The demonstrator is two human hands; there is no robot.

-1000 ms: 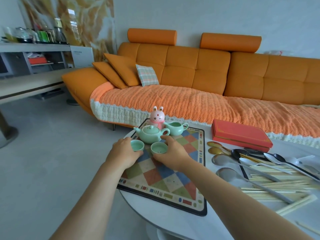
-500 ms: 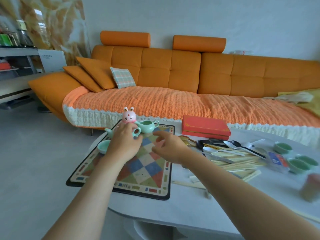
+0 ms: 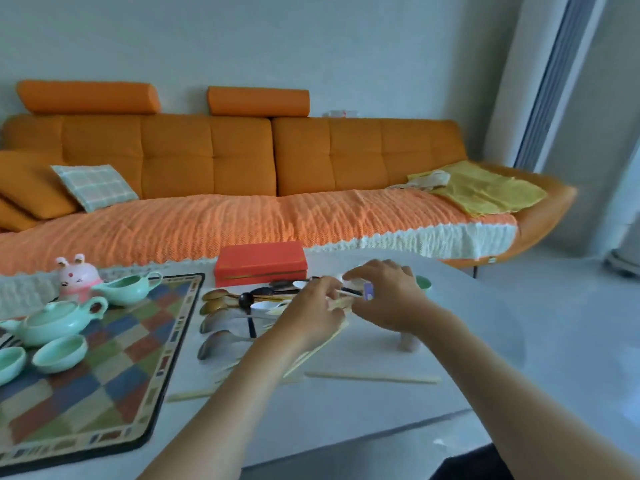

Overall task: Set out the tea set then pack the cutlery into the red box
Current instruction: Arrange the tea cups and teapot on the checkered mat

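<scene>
The mint teapot (image 3: 52, 322), pitcher (image 3: 128, 289) and two mint cups (image 3: 60, 353) (image 3: 10, 365) stand on the checkered mat (image 3: 114, 386) at the left. The shut red box (image 3: 259, 263) lies at the table's far edge. Spoons (image 3: 221, 317) and pale chopsticks (image 3: 372, 377) are spread in front of it. My left hand (image 3: 311, 317) hovers over the chopsticks, its fingertips hidden among the cutlery. My right hand (image 3: 384, 296) curls around a small packet with a purple label (image 3: 369, 291). Another mint cup (image 3: 424, 284) peeks out behind it.
A pink rabbit figure (image 3: 78, 277) stands behind the pitcher. A small pinkish cylinder (image 3: 408, 342) sits under my right wrist. The orange sofa (image 3: 242, 161) runs close behind the white table (image 3: 381, 417), whose rounded edge falls away at the right.
Both hands left the teacups on the mat and moved right to the cutlery pile. The view swung right, so the tea set now sits at the left edge.
</scene>
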